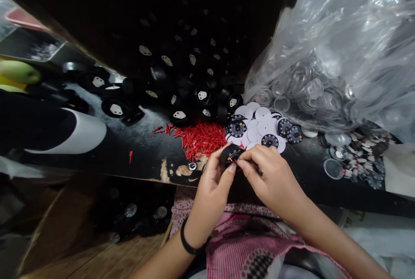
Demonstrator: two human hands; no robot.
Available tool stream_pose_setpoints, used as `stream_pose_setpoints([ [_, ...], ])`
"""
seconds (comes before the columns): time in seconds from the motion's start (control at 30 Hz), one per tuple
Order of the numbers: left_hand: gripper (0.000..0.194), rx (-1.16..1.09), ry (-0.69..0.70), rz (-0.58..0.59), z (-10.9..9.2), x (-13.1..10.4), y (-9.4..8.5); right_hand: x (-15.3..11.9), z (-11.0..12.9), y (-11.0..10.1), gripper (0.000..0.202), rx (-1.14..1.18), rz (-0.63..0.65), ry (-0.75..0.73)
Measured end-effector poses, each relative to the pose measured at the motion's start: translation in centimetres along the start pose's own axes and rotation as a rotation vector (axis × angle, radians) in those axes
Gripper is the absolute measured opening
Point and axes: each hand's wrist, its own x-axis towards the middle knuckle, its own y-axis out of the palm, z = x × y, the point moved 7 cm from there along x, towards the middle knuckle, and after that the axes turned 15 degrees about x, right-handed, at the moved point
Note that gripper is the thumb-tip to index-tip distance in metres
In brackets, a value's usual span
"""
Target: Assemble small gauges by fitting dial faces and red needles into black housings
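My left hand (215, 175) is wrapped round a small round black gauge (231, 154), its black dial with white markings tilted toward me. The fingertips of my right hand (264, 166) are pinched together at the dial's edge, where a thin sliver of red pointer (234, 161) shows; most of it is hidden. Just beyond my hands lies a heap of red pointers (202, 138). To its right is a pile of round dial discs (261, 125), some white side up, others showing black printed faces.
Black gauge housings (178, 115) with white plates fill the back, spilling from a dark opening. A plastic bag (324, 76) of clear round covers stands at right, beside small loose parts (359, 158). A lone red pointer (131, 156) lies left. Below the bench edge, a box (61, 223) holds gauges.
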Motion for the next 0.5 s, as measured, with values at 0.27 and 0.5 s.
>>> stream_pose_setpoints([
  [0.27, 0.019, 0.212, 0.094, -0.097, -1.1, -0.2, -1.1, -0.3, 0.2, 0.1, 0.016, 0.043, 0.013, 0.020],
  [0.5, 0.022, 0.205, 0.012, -0.060, -0.6, 0.0, -1.3, -0.2, 0.2, 0.1, 0.026, 0.032, -0.005, 0.057],
])
